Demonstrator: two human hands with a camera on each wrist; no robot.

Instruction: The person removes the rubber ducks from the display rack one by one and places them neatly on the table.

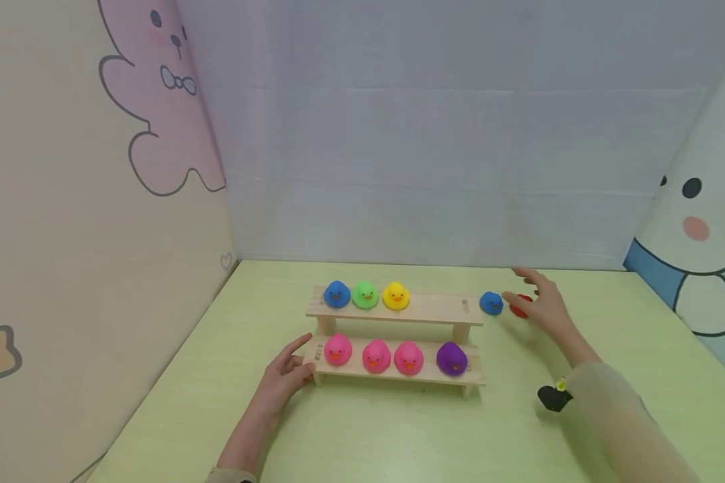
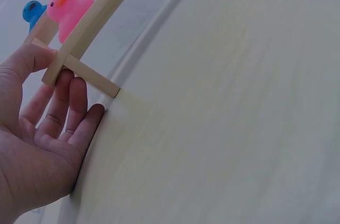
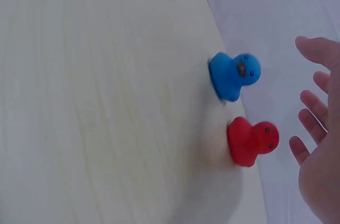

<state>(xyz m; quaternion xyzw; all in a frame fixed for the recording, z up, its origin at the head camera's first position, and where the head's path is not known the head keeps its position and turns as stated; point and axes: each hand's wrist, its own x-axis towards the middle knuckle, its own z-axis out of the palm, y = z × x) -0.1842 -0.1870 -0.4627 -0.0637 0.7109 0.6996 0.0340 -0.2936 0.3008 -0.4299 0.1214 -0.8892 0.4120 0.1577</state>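
Left hand [image 1: 284, 376] pinched end of lower wooden shelf [image 1: 430, 365], probably steadying it. Right hand [image 1: 546, 310] empty, fingers loosely spread, hung near red toy duck [image 3: 245, 141].

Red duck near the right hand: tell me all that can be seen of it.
The red duck is a small toy, plain red, with a rounded head on a fuller body and dark dots for eyes; its beak cannot be made out. It looks like rubber or soft plastic. It sits upright on the pale table, beyond the right end of the wooden rack, beside a blue duck but apart from it. The right hand partly hides it in the head view; the right wrist view shows a gap between them.
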